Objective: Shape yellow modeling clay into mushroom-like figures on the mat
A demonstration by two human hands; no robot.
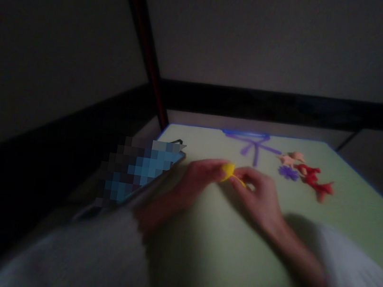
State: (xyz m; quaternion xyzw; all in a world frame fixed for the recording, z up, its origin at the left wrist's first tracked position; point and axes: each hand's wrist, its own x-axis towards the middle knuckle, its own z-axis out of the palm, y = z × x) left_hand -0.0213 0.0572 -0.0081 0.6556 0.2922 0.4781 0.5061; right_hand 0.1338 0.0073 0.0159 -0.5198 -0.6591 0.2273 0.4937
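Observation:
In the head view, a small bright yellow thing (228, 172) is held just above the tabletop, between both hands. It has a rounded, bulging part and a thin yellow strand; the blur hides its exact kind. My left hand (203, 174) is closed, its fingertips pinching the rounded part from the left. From the right, my right hand (258, 192) is closed too, with thumb and fingers pinching at the thin strand. Part of the yellow thing is covered by the fingertips.
A pale green table (203, 260) with blue edges lies below. Farther back are long purple strips (257, 148), a spiky purple piece (288, 173), pinkish pieces (292, 159) and red pieces (315, 181). A dark-framed screen (183, 156), mostly pixelated, stands left. A wall (282, 42) rises behind.

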